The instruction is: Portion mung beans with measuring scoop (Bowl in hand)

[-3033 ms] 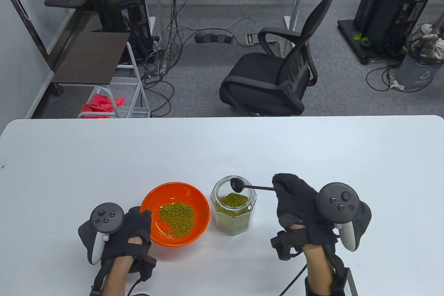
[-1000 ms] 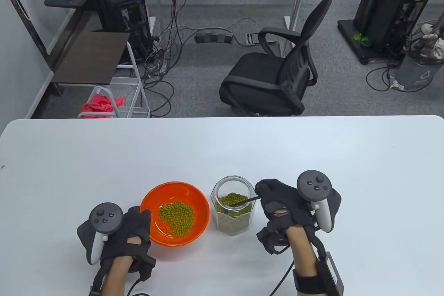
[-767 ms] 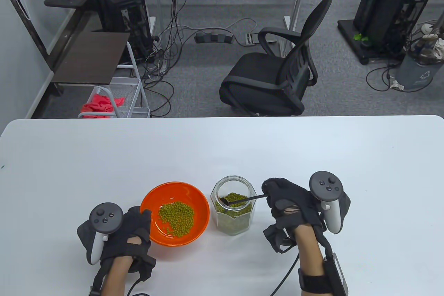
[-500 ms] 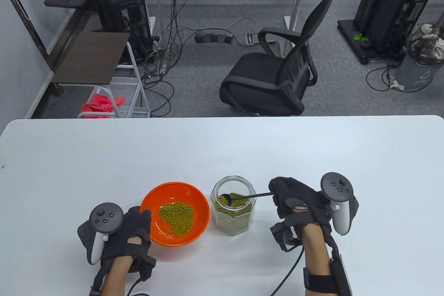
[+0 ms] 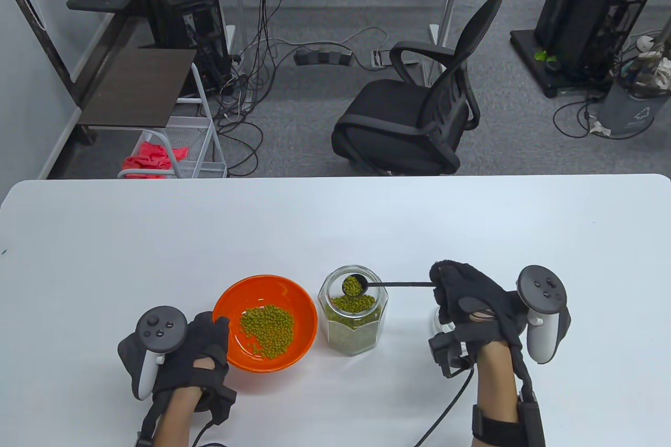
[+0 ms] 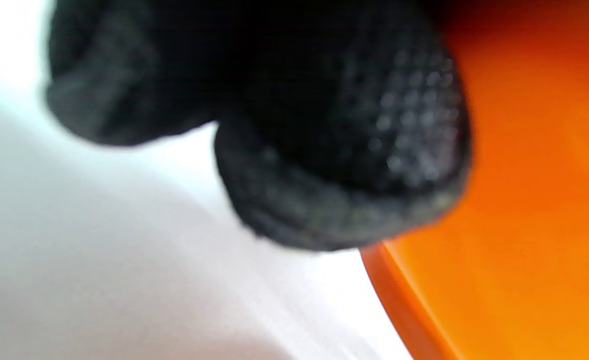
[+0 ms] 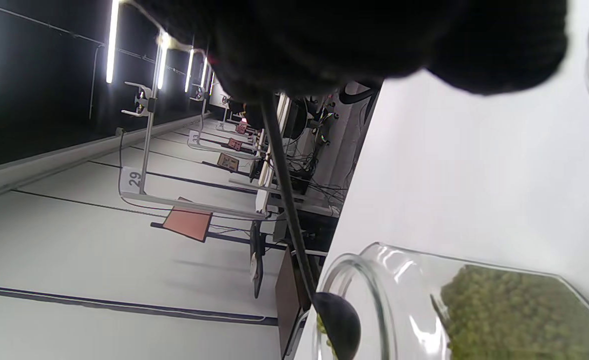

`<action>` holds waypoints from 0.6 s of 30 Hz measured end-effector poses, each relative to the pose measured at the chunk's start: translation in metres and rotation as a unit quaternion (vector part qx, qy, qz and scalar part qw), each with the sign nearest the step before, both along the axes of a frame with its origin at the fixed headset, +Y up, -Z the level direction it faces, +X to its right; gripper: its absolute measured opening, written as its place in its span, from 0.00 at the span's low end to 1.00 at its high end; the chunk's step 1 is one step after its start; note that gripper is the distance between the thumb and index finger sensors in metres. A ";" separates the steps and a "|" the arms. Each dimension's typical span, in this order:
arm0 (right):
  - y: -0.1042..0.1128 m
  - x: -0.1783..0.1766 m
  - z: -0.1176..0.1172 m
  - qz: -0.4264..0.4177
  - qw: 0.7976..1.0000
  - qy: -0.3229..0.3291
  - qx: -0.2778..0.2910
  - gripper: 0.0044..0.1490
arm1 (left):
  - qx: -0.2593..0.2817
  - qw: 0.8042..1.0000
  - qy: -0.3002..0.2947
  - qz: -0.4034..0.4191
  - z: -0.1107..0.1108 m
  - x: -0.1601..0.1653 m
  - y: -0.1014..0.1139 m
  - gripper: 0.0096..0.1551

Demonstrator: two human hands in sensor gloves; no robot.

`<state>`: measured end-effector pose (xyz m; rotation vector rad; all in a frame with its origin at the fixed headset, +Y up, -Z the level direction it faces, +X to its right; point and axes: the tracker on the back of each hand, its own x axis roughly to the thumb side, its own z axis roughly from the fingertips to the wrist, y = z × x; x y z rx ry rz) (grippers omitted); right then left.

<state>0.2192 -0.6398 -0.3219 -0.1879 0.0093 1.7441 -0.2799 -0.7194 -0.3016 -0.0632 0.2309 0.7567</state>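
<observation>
Mung beans (image 5: 266, 330) lie as a loose olive-green heap in the bottom of an orange bowl (image 5: 293, 296), which sits on the white table (image 5: 335, 221) near its front edge, toward 7 o'clock from the table's middle. The left hand (image 5: 196, 350), in a black glove with a grey tracker (image 5: 157, 334) on its back, grips the bowl's rim at the bowl's 9 o'clock side; the thumb hooks over the edge, and in the left wrist view a gloved fingertip (image 6: 354, 150) presses against the orange wall (image 6: 534, 200).

Just beside the bowl, at its 3 o'clock, stands a clear glass jar (image 5: 354, 329), faceted and open-mouthed, about half full of more beans.

A black measuring scoop (image 5: 355, 285) hangs over the jar's mouth, toward its 12 o'clock rim. Its small round cup is heaped with green beans. The thin straight handle (image 5: 401, 284) runs almost level, its long axis lying from 9 o'clock to 3 o'clock, with the cup pointing toward 9 o'clock. In the right wrist view the cup's dark underside (image 7: 339, 322) sits just above the jar's glass rim (image 7: 374, 280).

The right hand (image 5: 472, 305), gloved in black and carrying its own tracker (image 5: 542, 292), pinches the far end of the handle between curled fingers, at 3 o'clock from the jar and raised off the table.
</observation>
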 end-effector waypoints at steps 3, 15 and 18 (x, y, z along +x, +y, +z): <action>0.004 -0.005 0.001 -0.014 1.000 0.017 0.010 0.24 | 0.000 1.000 0.000 -0.001 0.000 0.000 0.000 0.30; 0.009 -0.061 0.001 0.000 0.993 0.113 0.028 0.24 | 0.001 1.000 -0.001 0.002 0.000 0.001 0.000 0.30; 0.008 -0.077 0.001 -0.003 0.989 0.143 0.035 0.25 | 0.001 1.000 -0.001 0.003 0.000 0.001 -0.001 0.30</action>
